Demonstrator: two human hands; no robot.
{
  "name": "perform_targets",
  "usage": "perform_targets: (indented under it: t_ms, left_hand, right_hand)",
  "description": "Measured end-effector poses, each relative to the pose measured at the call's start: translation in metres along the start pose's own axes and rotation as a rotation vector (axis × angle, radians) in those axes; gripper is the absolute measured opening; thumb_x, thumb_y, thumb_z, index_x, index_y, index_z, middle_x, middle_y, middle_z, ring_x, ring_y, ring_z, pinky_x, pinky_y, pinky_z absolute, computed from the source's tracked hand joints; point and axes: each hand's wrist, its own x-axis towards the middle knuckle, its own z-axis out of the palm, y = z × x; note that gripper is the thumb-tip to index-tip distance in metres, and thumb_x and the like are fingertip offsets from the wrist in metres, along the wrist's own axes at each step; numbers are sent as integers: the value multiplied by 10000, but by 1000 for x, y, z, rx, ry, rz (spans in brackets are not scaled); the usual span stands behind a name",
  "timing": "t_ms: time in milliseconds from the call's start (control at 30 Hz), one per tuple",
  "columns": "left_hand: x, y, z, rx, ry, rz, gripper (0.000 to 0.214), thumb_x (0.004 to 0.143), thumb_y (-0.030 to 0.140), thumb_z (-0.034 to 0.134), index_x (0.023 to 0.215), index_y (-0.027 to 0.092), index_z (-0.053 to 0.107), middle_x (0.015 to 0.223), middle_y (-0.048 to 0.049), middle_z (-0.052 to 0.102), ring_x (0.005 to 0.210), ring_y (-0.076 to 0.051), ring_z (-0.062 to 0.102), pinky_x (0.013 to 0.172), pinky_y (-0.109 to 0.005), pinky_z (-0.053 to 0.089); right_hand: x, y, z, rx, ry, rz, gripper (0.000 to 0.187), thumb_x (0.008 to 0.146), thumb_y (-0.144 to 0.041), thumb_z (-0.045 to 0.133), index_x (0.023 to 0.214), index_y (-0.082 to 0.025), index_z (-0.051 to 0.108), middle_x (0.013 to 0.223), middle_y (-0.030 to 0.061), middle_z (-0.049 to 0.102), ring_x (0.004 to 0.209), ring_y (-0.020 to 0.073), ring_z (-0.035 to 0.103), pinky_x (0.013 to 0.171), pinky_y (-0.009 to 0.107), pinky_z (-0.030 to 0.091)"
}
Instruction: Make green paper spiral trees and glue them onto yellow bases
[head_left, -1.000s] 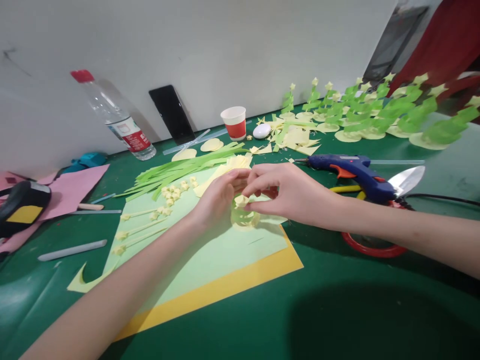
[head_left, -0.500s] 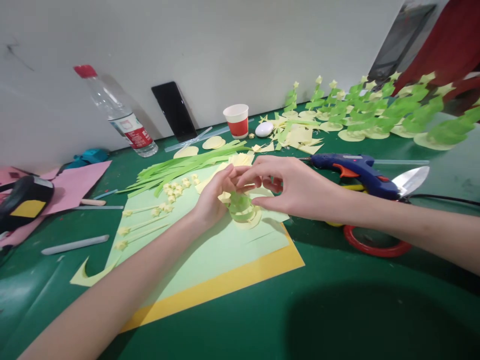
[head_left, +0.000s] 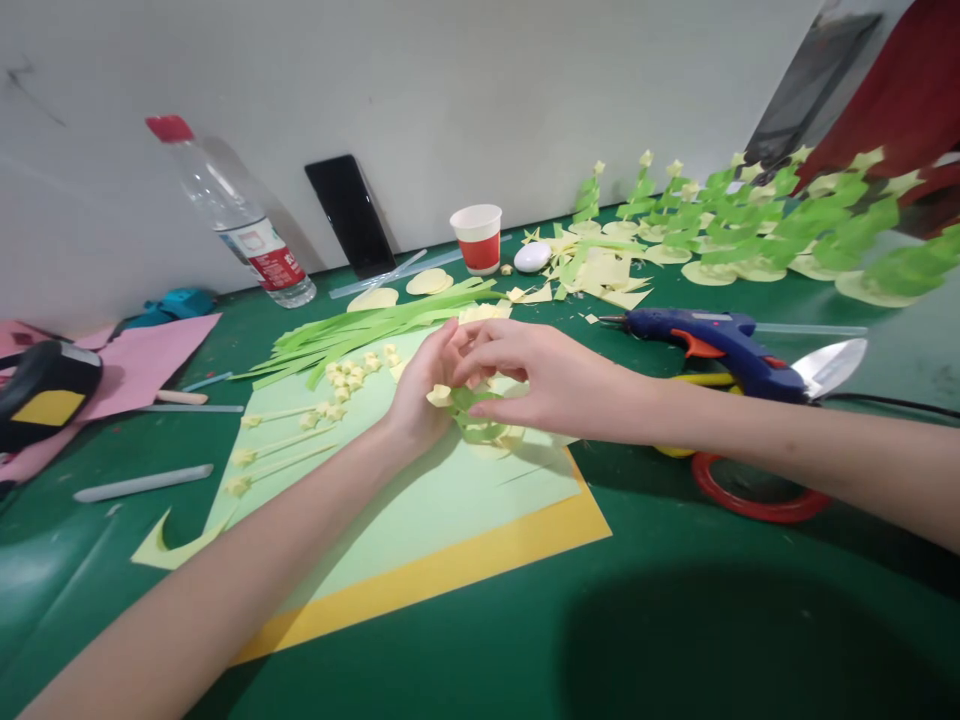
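A small paper star plant [head_left: 480, 430] stands tilted between my hands, with a curling green strip, a pale star [head_left: 439, 396] leaning left and a round pale base on the light green sheet [head_left: 375, 540]. My left hand [head_left: 424, 395] is curled around its far left side, its fingertips largely hidden behind my other hand. From the right, my right hand [head_left: 517, 375] has its thumb and bent fingers closed around the green strip. Loose paper stars [head_left: 349, 378] and several star-topped stems [head_left: 277, 455] lie left of my hands, with green paper strips [head_left: 375, 330] behind them.
Finished star plants [head_left: 757, 220] crowd the back right. A glue gun [head_left: 712, 340] and red-handled scissors [head_left: 757, 505] lie by my right forearm. Along the wall stand a bottle [head_left: 262, 255], a phone [head_left: 349, 215] and a paper cup [head_left: 478, 240]. A tape measure [head_left: 49, 390] sits left.
My right hand has shifted slightly left and down over the plant. The star has tipped a little further left, and the green strip is more covered by my fingers.
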Motion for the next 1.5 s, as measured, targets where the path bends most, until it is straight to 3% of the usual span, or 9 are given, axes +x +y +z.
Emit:
perform_targets:
  t_ms: [233,400,567,700,800,900,1033,1200,1500]
  left_hand:
    - [-4,3,4,38,28,-3,445,931,303,229,826,138,629,424,49,452,413,-84,468,508,-206,372]
    - [-1,1,1,120,67,158,370,899,269,272,808,166,615,655,-6,593,598,-143,576,649,-287,465]
    - [-6,7,-15,260,188,440,204,832,141,415,819,213,605,915,0,593,965,-156,527,883,-286,378]
    - [-29,30,-25,750,68,932,321,684,15,478,834,264,614,830,5,575,845,-182,505,819,-324,389]
    - [-45,48,-19,1059,-67,1128,308,681,67,498,883,277,599,802,-17,601,768,-212,497,854,-402,382]
    - [-52,57,-6,1315,-92,1255,232,698,220,608,913,298,566,752,-22,614,720,-232,507,875,-440,390]
    - [-54,56,5,1477,-26,1345,135,698,365,679,777,321,579,630,13,617,649,-216,533,904,-431,395]
    - [-58,53,4,1464,33,1447,77,755,257,603,734,331,592,605,36,651,616,-210,538,899,-449,385]
    - [-62,56,2,1511,49,1558,121,785,244,547,677,296,561,543,54,602,605,-184,498,939,-442,383]
  right_hand:
    - [6,-3,5,-5,9,9,84,693,-87,590,739,-124,649,833,47,579,755,138,503,625,265,386]
    - [-1,-2,-3,30,62,10,64,708,-103,585,686,-147,626,809,32,587,754,126,504,610,252,367]
    - [-8,-7,-28,190,164,195,63,703,-197,625,665,-159,591,626,-24,494,550,77,410,500,238,296]
    - [-9,-17,-52,425,211,306,167,688,-254,682,609,-168,561,608,-25,504,593,84,480,554,234,354]
    - [-13,-24,-64,465,248,279,221,685,-330,699,587,-176,576,617,-18,510,586,82,466,534,229,348]
    - [-18,-28,-69,478,269,254,242,668,-393,710,594,-190,601,602,-13,497,572,87,451,504,226,341]
    - [-22,-34,-68,538,254,241,213,674,-331,713,563,-197,591,566,-28,462,538,69,432,493,204,350]
    - [-23,-41,-65,581,186,205,242,690,-339,707,548,-185,585,558,-23,480,511,64,433,441,193,324]
    - [-25,-45,-60,619,199,262,190,698,-386,692,672,-200,661,747,12,645,732,147,606,584,229,479]
